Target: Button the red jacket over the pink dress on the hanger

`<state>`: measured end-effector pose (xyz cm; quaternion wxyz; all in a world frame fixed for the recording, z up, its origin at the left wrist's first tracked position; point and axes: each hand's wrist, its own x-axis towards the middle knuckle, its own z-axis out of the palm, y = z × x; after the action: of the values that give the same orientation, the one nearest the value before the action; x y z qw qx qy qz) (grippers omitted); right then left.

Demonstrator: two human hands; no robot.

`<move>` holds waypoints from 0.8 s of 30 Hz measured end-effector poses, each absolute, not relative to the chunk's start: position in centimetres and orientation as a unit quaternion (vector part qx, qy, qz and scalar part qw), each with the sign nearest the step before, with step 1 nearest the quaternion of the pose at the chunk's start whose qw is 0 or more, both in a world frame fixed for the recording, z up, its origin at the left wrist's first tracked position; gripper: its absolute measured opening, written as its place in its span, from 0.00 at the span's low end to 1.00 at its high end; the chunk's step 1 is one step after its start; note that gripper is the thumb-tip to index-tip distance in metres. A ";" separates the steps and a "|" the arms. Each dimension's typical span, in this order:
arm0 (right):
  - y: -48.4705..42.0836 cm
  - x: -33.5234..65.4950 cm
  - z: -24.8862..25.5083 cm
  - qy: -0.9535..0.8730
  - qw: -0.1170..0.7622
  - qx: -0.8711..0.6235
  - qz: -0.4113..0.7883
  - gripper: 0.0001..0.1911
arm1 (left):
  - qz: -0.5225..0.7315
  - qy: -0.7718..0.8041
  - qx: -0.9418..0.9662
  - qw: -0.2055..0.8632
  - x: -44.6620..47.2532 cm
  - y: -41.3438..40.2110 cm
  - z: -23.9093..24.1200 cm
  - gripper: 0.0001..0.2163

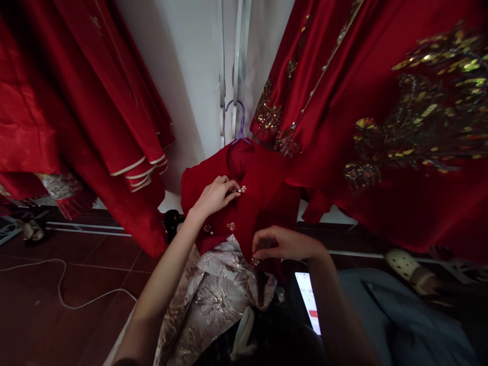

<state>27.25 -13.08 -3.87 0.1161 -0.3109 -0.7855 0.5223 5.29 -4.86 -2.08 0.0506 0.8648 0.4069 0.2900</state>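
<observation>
A red jacket [263, 188] hangs on a purple hanger [240, 124] hooked to a pale upright rail. My left hand [215, 195] pinches a jewelled button [241, 189] near the jacket's collar. My right hand [280, 243] is closed on the jacket's front edge lower down, by another jewelled button [254, 263]. Two more such buttons [230, 225] show between the hands. A silver-gold brocade skirt [209, 300] hangs under the jacket.
Red garments [95, 112] hang at left; a red gown with gold sequins [419, 127] hangs at right. A lit phone [308, 300] lies near my lap. A white cable [61, 290] runs over the dark floor. A perforated shoe [407, 267] lies at right.
</observation>
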 end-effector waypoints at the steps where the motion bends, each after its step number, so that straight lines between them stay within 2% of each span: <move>1: -13.1 27.3 -3.9 -0.785 0.117 -0.309 0.524 0.13 | 0.279 0.403 0.871 0.029 5.4 -4.8 -2.0 0.10; 6: -13.0 27.5 -4.0 -0.774 0.121 -0.317 0.535 0.14 | 0.276 0.364 0.890 -0.006 6.1 -4.2 -1.4 0.08; 9: -13.0 27.5 -4.2 -0.777 0.161 -0.349 0.499 0.14 | 0.291 0.350 0.890 0.001 6.2 -4.1 -1.0 0.06; 13: -12.8 26.9 -3.9 -0.770 0.281 -0.397 0.413 0.13 | 0.265 0.337 0.903 -0.029 6.1 -4.6 -0.8 0.07; 16: -11.7 25.7 -3.1 -0.724 0.406 -0.423 0.362 0.13 | 0.268 0.346 0.898 -0.046 6.1 -4.9 -0.8 0.10; 19: -9.6 23.5 -1.9 -0.659 0.516 -0.390 0.383 0.17 | 0.291 0.384 0.874 -0.061 6.1 -5.0 -0.7 0.11; 22: -7.3 20.5 -0.9 -0.645 0.500 -0.370 0.445 0.24 | 0.299 0.437 0.839 -0.125 6.1 -5.0 -0.9 0.17; 24: -5.8 18.6 -0.9 -0.632 0.491 -0.428 0.420 0.31 | 0.310 0.479 0.803 -0.171 5.9 -4.9 -1.0 0.21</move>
<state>18.56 -5.84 -0.88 0.4910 -0.4276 -0.6323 0.4199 5.94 -4.86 -1.02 -0.1708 0.8032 0.4792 0.3100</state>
